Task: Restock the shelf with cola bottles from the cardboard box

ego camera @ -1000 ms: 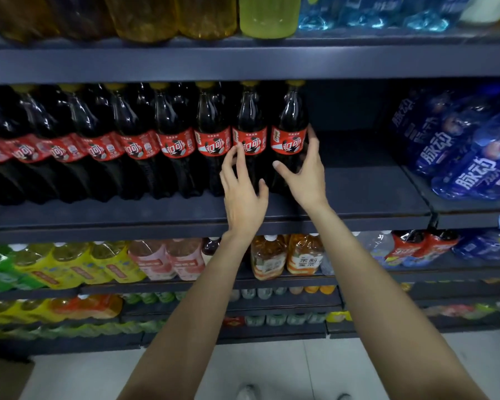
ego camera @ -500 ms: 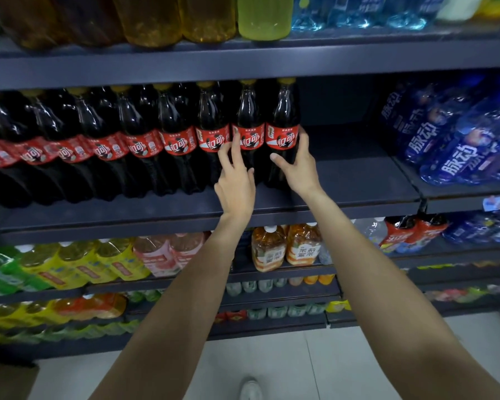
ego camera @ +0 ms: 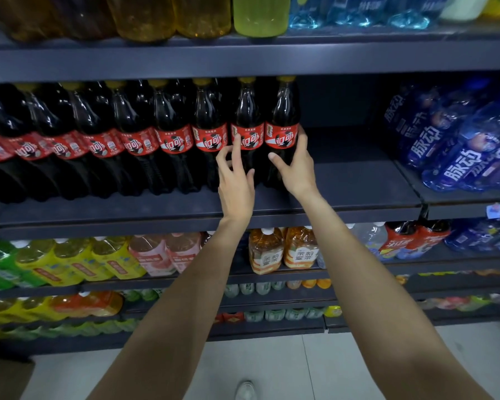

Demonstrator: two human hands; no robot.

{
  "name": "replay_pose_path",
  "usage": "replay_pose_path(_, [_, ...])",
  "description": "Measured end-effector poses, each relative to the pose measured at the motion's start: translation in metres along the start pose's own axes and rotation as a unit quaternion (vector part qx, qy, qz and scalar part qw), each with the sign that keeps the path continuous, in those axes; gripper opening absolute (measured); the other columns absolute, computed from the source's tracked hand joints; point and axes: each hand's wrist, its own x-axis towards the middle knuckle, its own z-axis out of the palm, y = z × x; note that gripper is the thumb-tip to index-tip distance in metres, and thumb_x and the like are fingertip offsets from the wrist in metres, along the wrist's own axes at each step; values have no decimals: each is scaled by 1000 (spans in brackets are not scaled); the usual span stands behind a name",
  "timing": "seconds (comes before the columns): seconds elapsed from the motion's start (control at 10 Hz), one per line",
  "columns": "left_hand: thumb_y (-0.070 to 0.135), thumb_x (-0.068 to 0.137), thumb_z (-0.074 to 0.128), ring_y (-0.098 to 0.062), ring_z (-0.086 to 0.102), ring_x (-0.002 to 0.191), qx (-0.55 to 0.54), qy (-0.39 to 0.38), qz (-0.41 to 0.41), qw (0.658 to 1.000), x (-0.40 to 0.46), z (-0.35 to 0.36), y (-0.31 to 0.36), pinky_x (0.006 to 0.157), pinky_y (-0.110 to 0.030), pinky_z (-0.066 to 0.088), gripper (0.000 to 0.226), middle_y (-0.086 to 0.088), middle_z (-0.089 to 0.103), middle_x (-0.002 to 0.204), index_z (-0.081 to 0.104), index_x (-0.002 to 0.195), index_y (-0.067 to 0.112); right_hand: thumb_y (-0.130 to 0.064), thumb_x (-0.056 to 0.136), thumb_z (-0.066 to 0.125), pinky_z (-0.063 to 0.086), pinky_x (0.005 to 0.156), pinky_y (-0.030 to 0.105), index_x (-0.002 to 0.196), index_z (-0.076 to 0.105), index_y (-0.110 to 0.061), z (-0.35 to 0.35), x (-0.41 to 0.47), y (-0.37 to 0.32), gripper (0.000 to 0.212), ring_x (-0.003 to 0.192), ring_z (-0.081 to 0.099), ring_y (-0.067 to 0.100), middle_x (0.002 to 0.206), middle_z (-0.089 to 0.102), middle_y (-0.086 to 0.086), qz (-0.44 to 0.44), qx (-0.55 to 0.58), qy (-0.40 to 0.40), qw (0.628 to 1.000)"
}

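A row of dark cola bottles with red labels and yellow caps stands on the dark middle shelf point(ego camera: 358, 180). My right hand point(ego camera: 296, 168) grips the rightmost cola bottle point(ego camera: 282, 111) just below its label, thumb in front and fingers round its right side. My left hand point(ego camera: 236, 183) reaches up beside it, its index fingertip touching the label of the neighbouring cola bottle point(ego camera: 247, 111), the other fingers loosely spread. Both bottles stand upright on the shelf. A brown corner of the cardboard box point(ego camera: 3, 379) shows at the bottom left.
Bare shelf runs to the right of the held bottle, up to the blue drink packs point(ego camera: 459, 145). The shelf above point(ego camera: 243, 57) carries yellow and blue bottles close over the cola caps. Lower shelves hold juice and tea bottles point(ego camera: 283, 249). My shoe point(ego camera: 246, 391) is on the tiled floor.
The rightmost bottle has slid slightly left, closer to its neighbour, with my right hand round it. My left hand's fingers have spread and the index now touches the neighbouring label.
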Motion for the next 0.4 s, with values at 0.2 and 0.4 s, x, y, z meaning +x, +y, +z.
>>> replay_pose_path(0.2, [3, 86, 63, -23, 54, 108, -24, -13, -13, 1000, -4, -5, 2, 82, -31, 55, 77, -13, 38, 135, 20, 148, 21, -23, 85, 68, 37, 107, 38, 150, 11, -16, -4, -4, -7, 87, 133, 38, 22, 144, 41, 6, 24, -36, -16, 999])
replay_pose_path(0.4, [12, 88, 58, -17, 54, 112, -62, -41, -84, 994, -13, -28, 12, 85, -39, 54, 59, -5, 42, 134, 35, 142, 16, -21, 90, 61, 37, 104, 38, 146, 29, -17, -18, -42, -31, 65, 130, 40, 26, 142, 41, 10, -47, -85, 69, 993])
